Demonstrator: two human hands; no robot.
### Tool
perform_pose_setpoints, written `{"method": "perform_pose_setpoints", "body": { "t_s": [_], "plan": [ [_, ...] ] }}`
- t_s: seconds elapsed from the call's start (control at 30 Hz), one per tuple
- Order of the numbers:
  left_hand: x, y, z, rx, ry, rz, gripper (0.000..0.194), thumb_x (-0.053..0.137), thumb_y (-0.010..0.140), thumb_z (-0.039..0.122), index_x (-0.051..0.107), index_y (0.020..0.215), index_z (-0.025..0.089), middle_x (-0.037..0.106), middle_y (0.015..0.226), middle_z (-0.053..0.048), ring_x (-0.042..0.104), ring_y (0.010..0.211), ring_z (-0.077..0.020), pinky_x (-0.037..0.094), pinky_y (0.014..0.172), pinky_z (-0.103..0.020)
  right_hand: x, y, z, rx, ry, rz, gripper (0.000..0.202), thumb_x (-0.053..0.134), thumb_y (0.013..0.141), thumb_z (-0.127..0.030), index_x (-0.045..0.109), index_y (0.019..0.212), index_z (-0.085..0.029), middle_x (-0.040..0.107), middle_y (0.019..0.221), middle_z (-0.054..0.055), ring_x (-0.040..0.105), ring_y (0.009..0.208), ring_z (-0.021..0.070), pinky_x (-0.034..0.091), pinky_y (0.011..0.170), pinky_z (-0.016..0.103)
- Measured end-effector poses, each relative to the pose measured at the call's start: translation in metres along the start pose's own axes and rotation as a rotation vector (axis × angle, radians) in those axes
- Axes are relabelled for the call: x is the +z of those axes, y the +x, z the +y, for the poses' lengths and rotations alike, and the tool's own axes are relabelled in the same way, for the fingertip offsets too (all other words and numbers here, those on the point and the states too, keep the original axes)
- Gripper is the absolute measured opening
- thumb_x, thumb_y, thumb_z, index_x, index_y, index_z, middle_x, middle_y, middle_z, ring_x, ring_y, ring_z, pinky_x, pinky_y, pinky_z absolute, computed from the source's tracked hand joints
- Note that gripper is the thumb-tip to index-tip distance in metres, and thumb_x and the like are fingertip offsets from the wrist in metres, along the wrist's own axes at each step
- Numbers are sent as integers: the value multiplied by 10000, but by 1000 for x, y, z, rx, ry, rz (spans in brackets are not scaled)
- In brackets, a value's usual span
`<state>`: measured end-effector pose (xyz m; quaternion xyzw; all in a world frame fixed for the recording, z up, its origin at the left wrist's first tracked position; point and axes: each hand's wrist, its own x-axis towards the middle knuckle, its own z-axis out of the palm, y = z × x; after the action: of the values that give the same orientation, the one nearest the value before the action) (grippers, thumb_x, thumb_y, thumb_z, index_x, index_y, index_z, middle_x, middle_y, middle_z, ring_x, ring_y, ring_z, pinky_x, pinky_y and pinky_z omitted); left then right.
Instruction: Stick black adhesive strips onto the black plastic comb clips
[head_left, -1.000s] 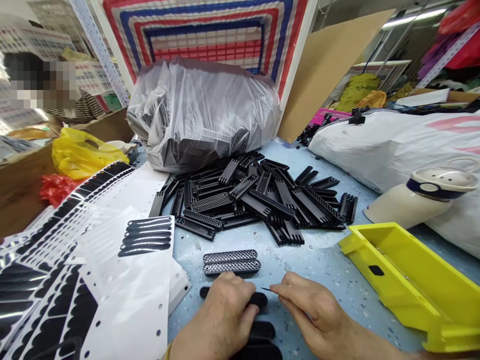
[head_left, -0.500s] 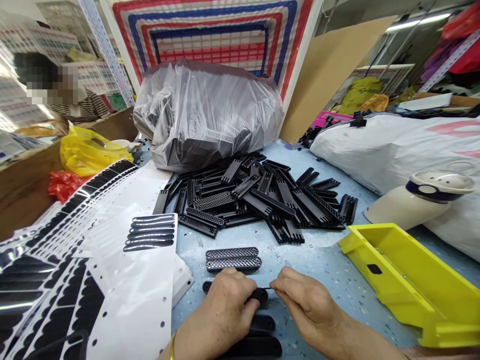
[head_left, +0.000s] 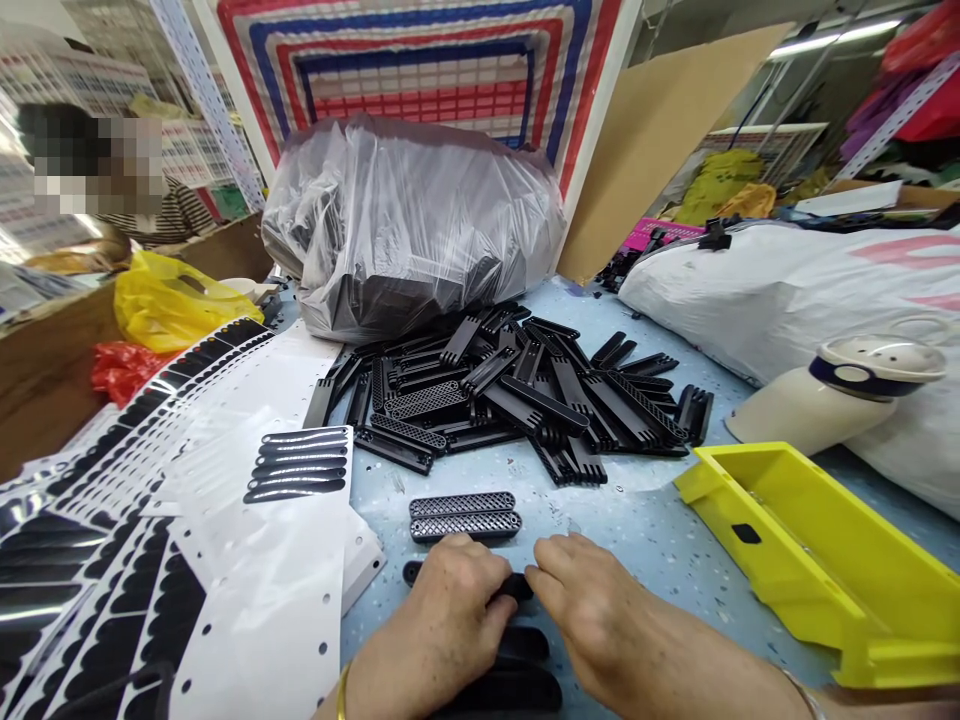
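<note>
L hand (head_left: pixel 453 612) grips bar (head_left: pixel 517 586); R hand (head_left: pixel 589 612) at its end, grip hidden. Smooth bars (head_left: pixel 517 690) prob. done; lattice pair (head_left: pixel 465 525) + pile (head_left: pixel 491 388) to go.

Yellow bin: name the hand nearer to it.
Right. The right hand is left of the yellow bin, with blue tabletop between them; the left hand is farther left, beyond the right one, gripping a black piece.
</note>
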<state>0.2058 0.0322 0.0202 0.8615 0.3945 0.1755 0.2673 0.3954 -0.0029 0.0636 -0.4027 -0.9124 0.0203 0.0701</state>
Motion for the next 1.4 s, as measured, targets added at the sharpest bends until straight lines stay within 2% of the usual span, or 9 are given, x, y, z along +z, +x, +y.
{"method": "perform_pose_setpoints", "body": {
  "t_s": [0.2,0.37,0.47,0.57,0.8,0.97,1.17,1.3,1.4],
  "plan": [
    [3,0,-3,23,-2,27,151,615,789,85,598,672,179,635,694,-8,528,676,-160,406,672,-282,-3,13,7,-35,-47,-20,330,466,576,74,569,726,-201,576,747,56,531,702,237,480,723,392],
    [4,2,-3,44,-10,39,154,625,800,72,621,681,171,655,691,-15,528,651,-153,410,665,-276,-11,20,1,-176,-249,-40,234,489,645,-5,596,738,-192,570,698,71,507,650,256,456,660,404],
    [2,3,-1,26,-20,19,157,636,805,65,637,683,163,667,695,-23,541,655,-152,414,677,-273,-15,23,0,-182,-291,-67,217,525,623,-20,617,736,-181,584,689,74,516,640,250,441,621,377],
    [-2,4,1,-11,-15,-16,135,664,793,76,653,690,162,676,705,-28,565,680,-163,416,688,-276,-12,25,9,-61,-87,-91,291,509,584,34,627,750,-174,633,747,67,576,702,222,455,649,315],
    [-5,4,1,-50,-30,-38,62,716,757,112,697,736,167,712,740,-46,617,743,-204,440,715,-295,3,36,33,297,458,-177,232,479,756,-28,631,664,-178,628,697,8,589,677,157,455,626,247],
    [-6,5,1,-41,-103,-15,163,702,750,83,740,847,209,738,777,-21,639,758,-198,455,735,-295,11,35,38,538,895,-189,131,512,678,-121,603,604,-180,542,565,-40,509,582,127,395,544,224],
    [0,6,-4,-33,-170,-10,160,721,731,76,770,820,200,758,773,-25,678,747,-191,467,707,-269,20,28,37,637,1158,-167,56,559,622,-240,582,596,-195,452,504,-63,400,460,96,350,427,206],
    [0,9,-5,-69,-199,-17,233,724,715,58,792,875,213,784,835,-29,702,775,-198,483,739,-275,27,13,47,719,1135,-109,179,540,723,-340,636,755,-192,492,504,-54,456,424,119,404,429,234],
    [-3,10,-2,-97,-206,-29,231,726,711,66,804,878,205,789,840,-41,709,799,-215,492,754,-284,32,-8,65,701,730,64,308,461,842,-353,694,950,-183,650,619,34,623,562,204,512,563,318]
  ]
}}
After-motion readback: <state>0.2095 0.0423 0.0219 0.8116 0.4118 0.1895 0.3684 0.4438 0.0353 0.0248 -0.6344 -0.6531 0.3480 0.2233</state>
